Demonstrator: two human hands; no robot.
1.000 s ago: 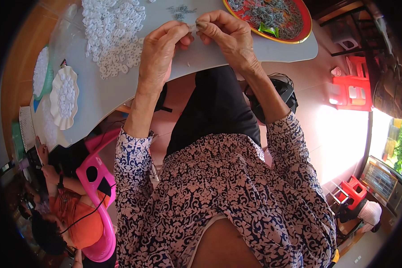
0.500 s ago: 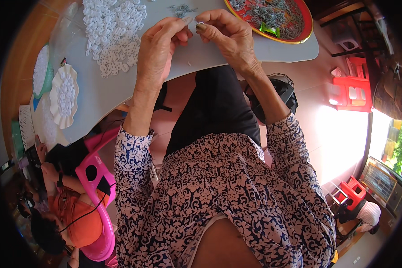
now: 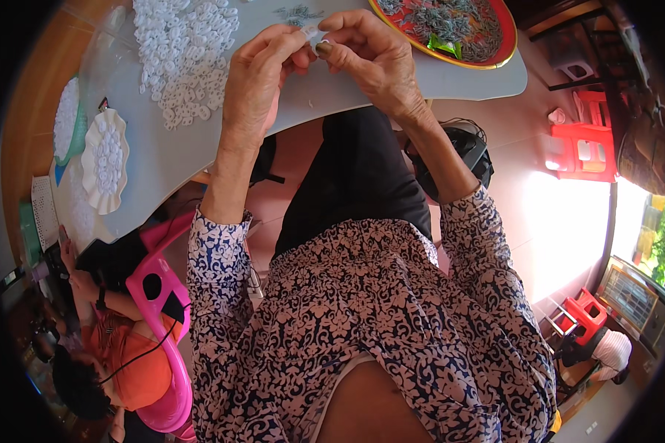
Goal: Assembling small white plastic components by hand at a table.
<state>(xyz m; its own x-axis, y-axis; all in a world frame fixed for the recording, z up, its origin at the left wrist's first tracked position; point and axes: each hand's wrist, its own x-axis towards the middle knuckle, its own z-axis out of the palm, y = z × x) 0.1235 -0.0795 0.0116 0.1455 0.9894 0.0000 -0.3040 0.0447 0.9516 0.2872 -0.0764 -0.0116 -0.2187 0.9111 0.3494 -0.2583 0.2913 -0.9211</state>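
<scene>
Above the near edge of the grey table (image 3: 118, 210), both hands meet with fingertips close together. My left hand (image 3: 257, 77) is closed in a pinch on a small white plastic piece (image 3: 309, 32). Beside that piece, my right hand (image 3: 377, 65) has its thumb and forefinger curled toward each other. A tiny pale bit shows by the right thumb's dark nail, too small to make out. To the left lies a wide heap of white plastic pieces (image 3: 181, 44) with holes in them. Small grey pins (image 3: 300, 14) lie loose just beyond my hands.
At right, a red gold-rimmed tray (image 3: 511, 44) holds many grey pins and a green wrapper (image 3: 445, 47). A scalloped white dish (image 3: 118, 196) and a green bowl (image 3: 76, 144) hold white pieces at left. Another person (image 3: 137, 365) sits there on a pink chair (image 3: 176, 391).
My right forefinger has parted a little from its thumb, and the white piece in my left fingertips shows more plainly. Both hands otherwise stay nearly in place.
</scene>
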